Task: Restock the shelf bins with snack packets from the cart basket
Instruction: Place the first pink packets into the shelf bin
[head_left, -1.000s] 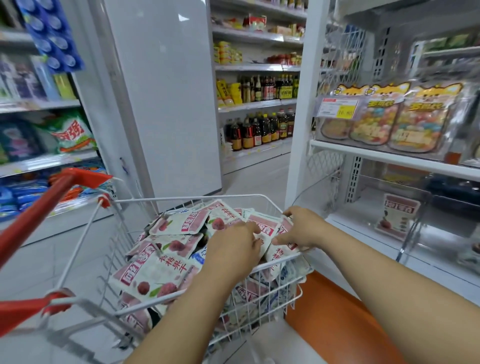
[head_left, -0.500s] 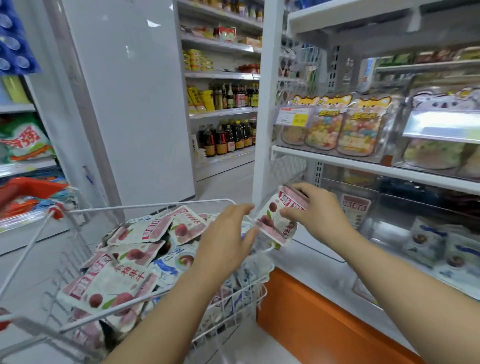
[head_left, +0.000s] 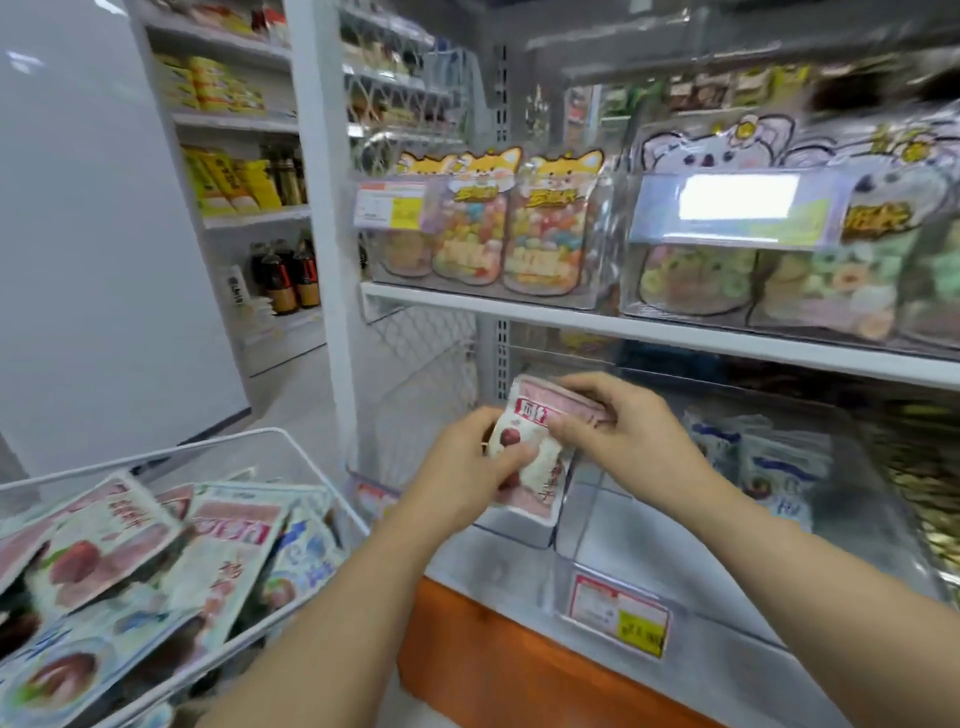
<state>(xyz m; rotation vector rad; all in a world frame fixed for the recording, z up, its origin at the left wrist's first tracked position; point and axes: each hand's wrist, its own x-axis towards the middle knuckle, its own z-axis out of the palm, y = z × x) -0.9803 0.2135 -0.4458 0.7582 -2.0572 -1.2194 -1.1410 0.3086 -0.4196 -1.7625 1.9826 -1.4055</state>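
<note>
Snack packets (head_left: 543, 486), pink stack, count unclear, held upright, long axis near vertical, label end up, at the clear shelf bin (head_left: 519, 532), left hand (head_left: 467, 467) pinching the middle, right hand (head_left: 618, 431) gripping the top, cart basket (head_left: 291, 441) lower left heaped with more.

Dark sauce bottles (head_left: 283, 278) on far shelving (head_left: 260, 217), yellow packets (head_left: 228, 182) above them, cat-topped candy bags (head_left: 519, 228), koala-topped bags (head_left: 727, 280) beside them, orange base panel (head_left: 493, 670)
</note>
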